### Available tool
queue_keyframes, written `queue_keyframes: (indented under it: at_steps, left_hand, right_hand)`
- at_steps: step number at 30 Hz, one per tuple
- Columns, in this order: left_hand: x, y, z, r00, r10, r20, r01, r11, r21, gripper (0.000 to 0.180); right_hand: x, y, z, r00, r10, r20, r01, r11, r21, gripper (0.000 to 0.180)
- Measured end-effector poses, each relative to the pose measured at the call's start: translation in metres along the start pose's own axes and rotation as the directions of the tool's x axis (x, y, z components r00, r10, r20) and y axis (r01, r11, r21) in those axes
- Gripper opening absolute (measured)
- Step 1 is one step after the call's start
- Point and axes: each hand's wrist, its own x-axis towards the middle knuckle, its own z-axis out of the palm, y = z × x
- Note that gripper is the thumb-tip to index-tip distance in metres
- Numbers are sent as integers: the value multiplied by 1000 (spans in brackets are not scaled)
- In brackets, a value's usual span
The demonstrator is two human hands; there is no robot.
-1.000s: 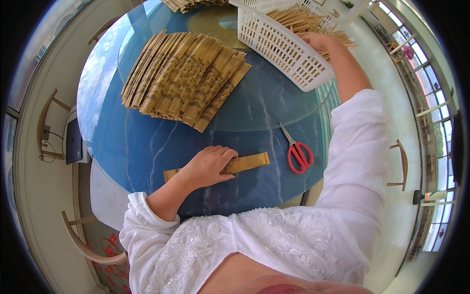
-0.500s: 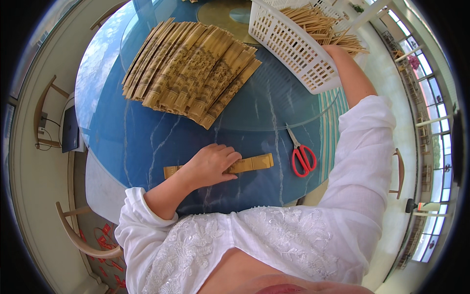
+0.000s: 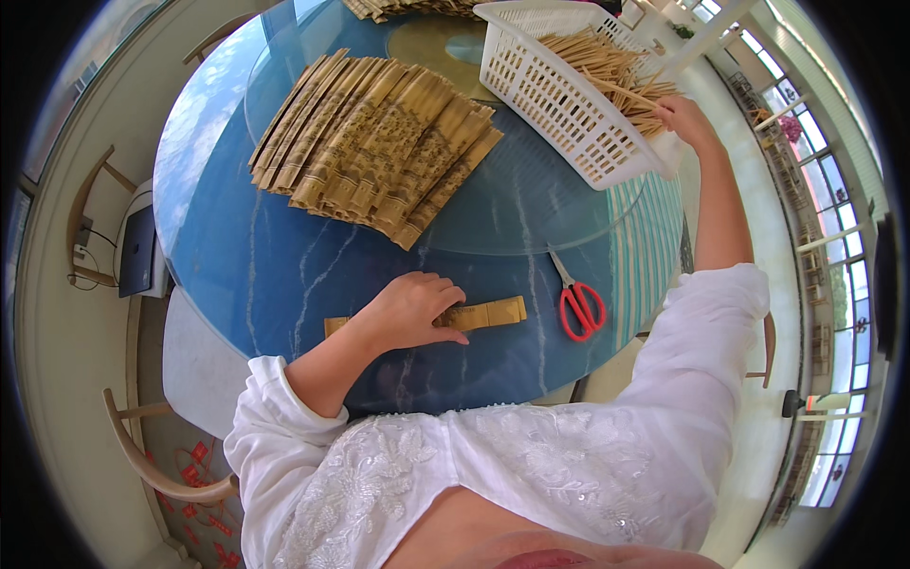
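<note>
A flat gold paper sleeve (image 3: 495, 314) with dark print lies on the blue marbled table in front of me. My left hand (image 3: 417, 308) rests over its middle, fingers curled and thumb along the near side, keeping hold of it; the palm hides that part. At the upper right, my right hand (image 3: 684, 123) is at the near right rim of a white slotted plastic basket (image 3: 559, 109), pinching the end of a wooden chopstick (image 3: 633, 97). Many more loose chopsticks (image 3: 597, 55) fill the basket. Red-handled scissors (image 3: 580, 311) lie partly open right of the sleeve.
A fanned stack of gold paper sleeves (image 3: 379, 142) lies on the round glass turntable (image 3: 531, 228), with more sleeves (image 3: 417, 8) at the far edge. A striped cloth (image 3: 646, 256) is at the table's right. Wooden chairs (image 3: 156, 474) and a laptop (image 3: 137, 251) stand to the left.
My right hand has come up out of the basket's near right corner to its rim, now with a chopstick end between the fingers. The left hand stays on the sleeve, its thumb slightly farther from the index finger.
</note>
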Motion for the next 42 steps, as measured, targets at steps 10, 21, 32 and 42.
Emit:
queue_keyframes:
  at_steps: [10,21,32,42]
  left_hand:
    - [7,12,-14,932,-336,-138,128,660,-740,36]
    - [7,-4,-23,773,-584,-249,-100,276,-956,37]
    - [7,-10,-26,719,-681,-137,-186,2,-983,23]
    - [10,-1,-7,863,-502,61,-49,-204,-978,13]
  right_hand:
    - [-207,-124,23,919,-209,335,-203,479,854,22]
    - [-257,-212,152,641,-507,576,-558,207,803,28]
    - [-261,-202,155,945,-259,200,-169,138,976,25]
    - [-267,-251,142,981,-175,-89,61,-156,986,23]
